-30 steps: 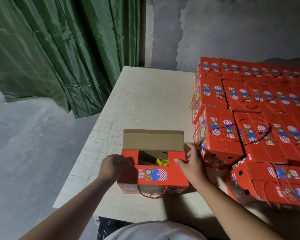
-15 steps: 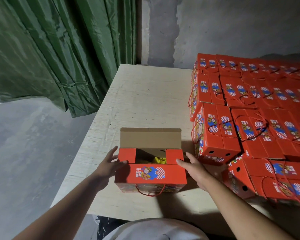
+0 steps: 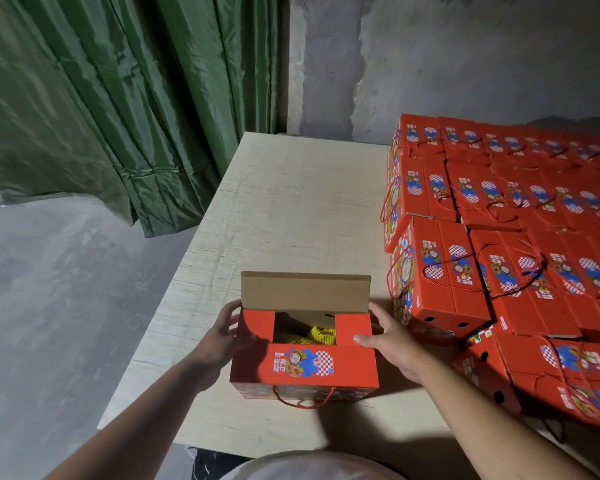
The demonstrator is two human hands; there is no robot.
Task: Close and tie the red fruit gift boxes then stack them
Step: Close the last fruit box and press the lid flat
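A rectangular red cardboard gift box (image 3: 303, 368) is sitting on the pale wood-grain table (image 3: 284, 209), near its front edge. Its brown corrugated back flap (image 3: 305, 292) is standing upright, while 2 small side flaps are lying folded inward over yellow mesh padding (image 3: 321, 336). The left hand (image 3: 222, 337), fingers relaxed, is resting against the left wall. The right hand (image 3: 390, 342), fingers straight, is pressing the right flap. Stacked glossy boxes (image 3: 499, 237) with twisted red cord handles are lying just beside it.
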